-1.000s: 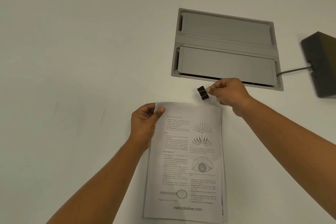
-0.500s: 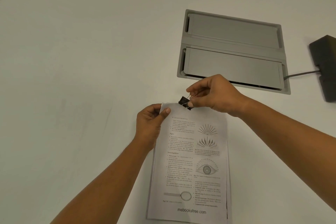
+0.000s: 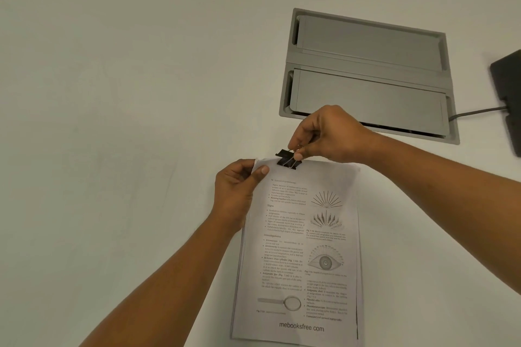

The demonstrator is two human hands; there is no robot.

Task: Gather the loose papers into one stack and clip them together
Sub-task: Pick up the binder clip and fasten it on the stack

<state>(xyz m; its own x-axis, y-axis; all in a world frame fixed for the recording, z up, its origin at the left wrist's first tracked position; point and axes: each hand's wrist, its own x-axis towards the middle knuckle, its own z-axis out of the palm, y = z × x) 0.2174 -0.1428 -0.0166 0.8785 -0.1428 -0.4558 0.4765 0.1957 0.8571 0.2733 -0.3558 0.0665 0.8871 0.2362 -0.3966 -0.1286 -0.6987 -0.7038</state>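
Your stack of white printed paper sheets (image 3: pixel 303 248) lies on the plain white tabletop (image 3: pixel 127 93), running from the middle of the view down toward six o'clock, its lower edge near the bottom of the frame. The top sheet shows columns of text, a fan-shaped diagram, an eye diagram and a web address at its foot. The edges of the sheets below peek out along the left and right sides, so the stack is not quite flush.

Your left hand (image 3: pixel 236 191) sits at the stack's top left corner, about ten o'clock from the page centre. Its thumb presses on the top sheet and the other fingers curl beneath, pinching the corner and lifting it slightly off the table.

Your right hand (image 3: pixel 329 135) is at the twelve o'clock edge of the stack. Thumb and forefinger are closed tightly on the wire handles of the small black metal binder clip (image 3: pixel 288 159). The clip's black body sits on the top edge of the paper, just to the right of your left thumb. Whether its mouth is gaping or already biting the sheets cannot be told from here.

Toward one o'clock, a grey rectangular metal cable hatch (image 3: pixel 366 73) is set flush in the table. At three o'clock a dark grey box (image 3: pixel 507 93) rests at the frame edge, with a grey cable (image 3: pixel 476 112) leading into the hatch.
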